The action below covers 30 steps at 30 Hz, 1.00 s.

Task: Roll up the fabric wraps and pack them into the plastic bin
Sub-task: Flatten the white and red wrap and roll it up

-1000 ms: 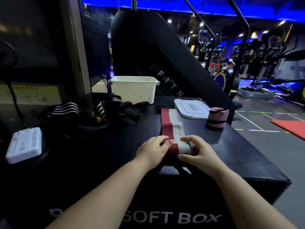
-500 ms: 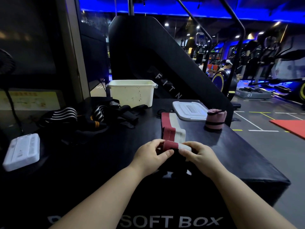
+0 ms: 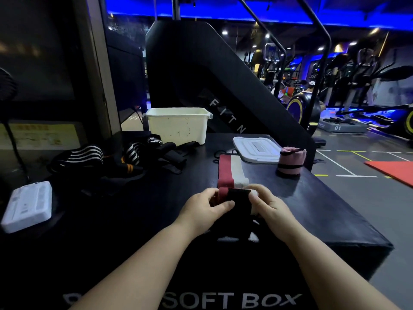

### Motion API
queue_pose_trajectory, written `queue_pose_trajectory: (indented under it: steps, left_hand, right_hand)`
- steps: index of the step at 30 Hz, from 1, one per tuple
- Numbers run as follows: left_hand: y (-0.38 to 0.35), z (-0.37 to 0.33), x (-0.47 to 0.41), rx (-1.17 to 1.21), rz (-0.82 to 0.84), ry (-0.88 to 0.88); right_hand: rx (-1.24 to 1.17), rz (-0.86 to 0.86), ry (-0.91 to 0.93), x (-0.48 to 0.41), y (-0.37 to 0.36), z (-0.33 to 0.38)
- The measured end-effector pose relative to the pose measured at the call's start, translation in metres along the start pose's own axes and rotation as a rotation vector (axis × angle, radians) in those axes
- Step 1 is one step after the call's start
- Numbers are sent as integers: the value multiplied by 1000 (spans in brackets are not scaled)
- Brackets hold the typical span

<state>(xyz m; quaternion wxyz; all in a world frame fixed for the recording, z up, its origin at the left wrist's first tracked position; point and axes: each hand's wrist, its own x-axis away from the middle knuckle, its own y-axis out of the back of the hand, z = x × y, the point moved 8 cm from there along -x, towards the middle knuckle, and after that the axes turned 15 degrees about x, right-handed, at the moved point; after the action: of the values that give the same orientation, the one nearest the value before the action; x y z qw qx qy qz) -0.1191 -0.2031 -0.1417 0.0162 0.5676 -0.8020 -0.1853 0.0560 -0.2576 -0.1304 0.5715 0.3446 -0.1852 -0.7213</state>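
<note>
Red-and-white wrap (image 3: 230, 171) lies flat on the black box (image 3: 143, 204), in front of the bin (image 3: 178, 128) and a little to its right. The end farthest from the bin is turned over into a small roll, dark patch facing up. Grip: the left hand (image 3: 204, 209) pinches the roll's red edge, thumb on top; the right hand (image 3: 271, 208) pinches the white edge likewise. Both are grasping the wrap. The tail runs from the roll straight toward the bin.

Step in hand, as I judge it: rolling, only just begun.
- Press the core tight with both thumbs.
- Advance both edges evenly, or the roll will cone.
- Let the tail feed flat along the box, no twist.

A pink roll (image 3: 290, 163) stands finished, right of the bin and nearer the person, touching the lid (image 3: 257, 148). A pile (image 3: 120, 157) of striped wraps sits unrolled, front-left of the bin. The bin's inside is hidden.
</note>
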Motion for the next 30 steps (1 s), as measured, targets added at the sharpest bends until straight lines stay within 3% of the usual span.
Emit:
queue_pose_trajectory:
  steps: [3, 17, 30]
  left_hand:
    - [0, 1, -1, 26, -4, 28]
    - [-2, -6, 3, -162, -17, 20]
    - [2, 1, -5, -71, -47, 6]
  right_hand:
    - [-23, 58, 41, 1, -3, -2]
    - [44, -90, -73, -3, 2, -2]
    - [216, -37, -121, -11, -2, -8]
